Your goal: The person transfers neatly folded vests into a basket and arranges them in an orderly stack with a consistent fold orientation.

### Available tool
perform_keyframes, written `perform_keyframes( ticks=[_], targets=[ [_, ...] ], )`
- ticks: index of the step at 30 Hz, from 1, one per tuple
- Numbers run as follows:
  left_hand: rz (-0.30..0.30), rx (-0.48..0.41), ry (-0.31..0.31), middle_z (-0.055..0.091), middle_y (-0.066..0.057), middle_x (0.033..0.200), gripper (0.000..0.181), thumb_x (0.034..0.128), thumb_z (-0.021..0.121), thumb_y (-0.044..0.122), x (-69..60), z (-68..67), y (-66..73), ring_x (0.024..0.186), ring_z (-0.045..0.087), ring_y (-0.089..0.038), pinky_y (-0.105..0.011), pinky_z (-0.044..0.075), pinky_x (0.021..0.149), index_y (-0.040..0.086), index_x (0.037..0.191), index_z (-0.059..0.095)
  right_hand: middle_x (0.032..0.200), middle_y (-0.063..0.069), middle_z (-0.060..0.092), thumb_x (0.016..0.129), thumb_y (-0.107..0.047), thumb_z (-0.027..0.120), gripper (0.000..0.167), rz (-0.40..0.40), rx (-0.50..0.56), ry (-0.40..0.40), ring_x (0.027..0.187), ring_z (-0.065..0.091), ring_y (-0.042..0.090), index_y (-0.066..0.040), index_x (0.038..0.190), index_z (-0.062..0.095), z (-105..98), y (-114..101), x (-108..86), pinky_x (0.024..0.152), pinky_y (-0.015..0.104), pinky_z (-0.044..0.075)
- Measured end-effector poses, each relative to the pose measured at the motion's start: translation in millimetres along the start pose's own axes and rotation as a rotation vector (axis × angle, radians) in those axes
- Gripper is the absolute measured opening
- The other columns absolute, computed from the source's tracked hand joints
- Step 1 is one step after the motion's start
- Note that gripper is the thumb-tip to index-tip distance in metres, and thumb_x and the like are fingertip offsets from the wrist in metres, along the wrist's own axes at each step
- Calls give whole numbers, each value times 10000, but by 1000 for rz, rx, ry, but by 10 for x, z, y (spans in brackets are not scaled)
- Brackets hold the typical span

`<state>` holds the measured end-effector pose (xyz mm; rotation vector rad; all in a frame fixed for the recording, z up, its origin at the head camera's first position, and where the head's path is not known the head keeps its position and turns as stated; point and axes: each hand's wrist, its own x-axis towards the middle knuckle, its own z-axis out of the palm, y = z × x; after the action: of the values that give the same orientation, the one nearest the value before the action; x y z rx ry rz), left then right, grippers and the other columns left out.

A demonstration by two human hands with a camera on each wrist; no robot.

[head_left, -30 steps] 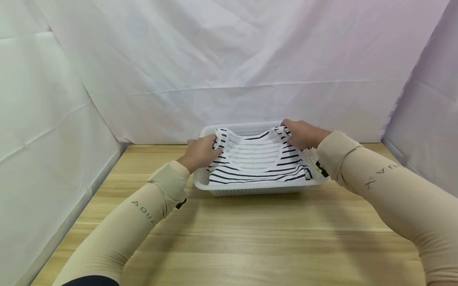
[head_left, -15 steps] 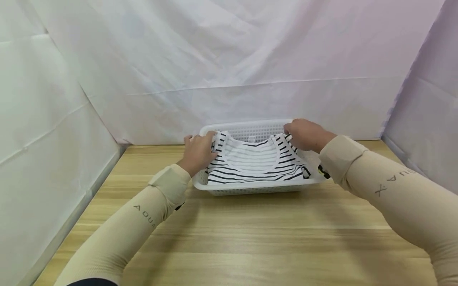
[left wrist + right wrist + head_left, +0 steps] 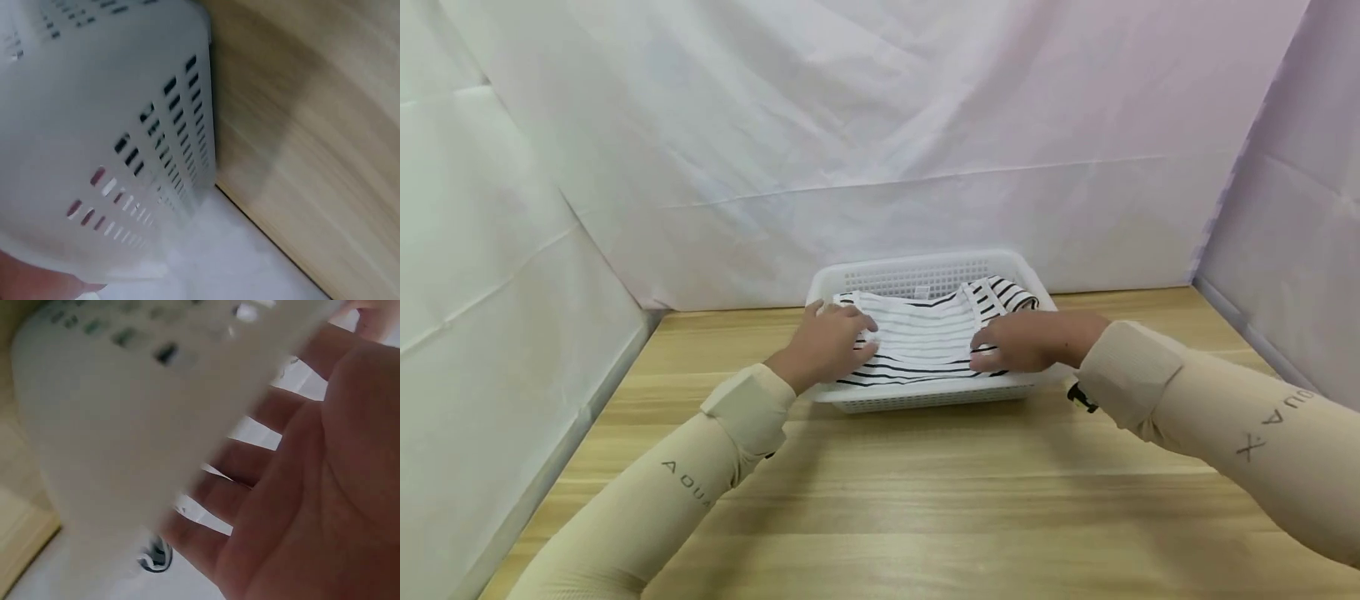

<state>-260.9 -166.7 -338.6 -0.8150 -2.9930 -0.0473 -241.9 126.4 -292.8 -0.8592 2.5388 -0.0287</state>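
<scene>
A white top with black stripes [image 3: 917, 333] lies in a white perforated plastic basket [image 3: 910, 271], its wide neckline facing up. Over the left side of the top is my left hand [image 3: 823, 346], fingers spread and loosely bent across the cloth. My right hand [image 3: 1030, 340] reaches over the basket's right rim, fingers extended towards the top's right part. In the right wrist view the palm and straight fingers of the right hand [image 3: 294, 469] show beyond the rim. The left wrist view has mostly the basket's side [image 3: 81, 125], with only a bit of the left hand [image 3: 31, 278].
The basket stands on a wood-grain table [image 3: 910, 492], near its back edge. A white sheet [image 3: 880, 108] hangs close behind it. More white sheeting [image 3: 497, 283] closes off the left, and another sheet [image 3: 1292, 217] the right.
Both hands have let go of the top's shoulder parts. The left has shifted slightly right and down onto the cloth; the right has come down and nearer. The top's right shoulder now lies folded in the basket.
</scene>
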Motion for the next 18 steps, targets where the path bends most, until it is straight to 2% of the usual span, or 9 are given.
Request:
perform_keyframes(
  ticks=[3,6,11,18],
  targets=[
    [28,-5,-90,615,-17,1394,410,996,527,457,-32,10,29,1340,534,-283,-653,203,1174,238,1323,642,1402,133,596,1069,-401,406,503,-9,58,0,1361,494,382,-53,1397,559,71,8,-33,1134,596,322],
    [45,7,-129,603,2,1415,442,992,519,489,-33,18,35,1347,536,-257,-650,172,1187,254,1351,626,1443,158,557,1079,-395,357,526,0,153,5,1400,443,399,-35,1419,535,135,34,-39,1156,590,297],
    [56,15,-144,622,20,1396,427,998,502,479,-40,26,37,1289,589,-228,-636,172,1193,264,1340,639,1515,198,469,1086,-417,290,589,38,260,7,1446,360,428,-7,1477,451,243,72,-36,1177,576,278],
    [62,24,-145,644,32,1365,392,1000,496,453,-53,63,35,1252,616,-226,-629,201,1187,280,1310,663,1542,205,429,1087,-445,234,626,77,295,28,1463,330,426,-12,1498,421,373,99,9,1184,570,270]
  ],
)
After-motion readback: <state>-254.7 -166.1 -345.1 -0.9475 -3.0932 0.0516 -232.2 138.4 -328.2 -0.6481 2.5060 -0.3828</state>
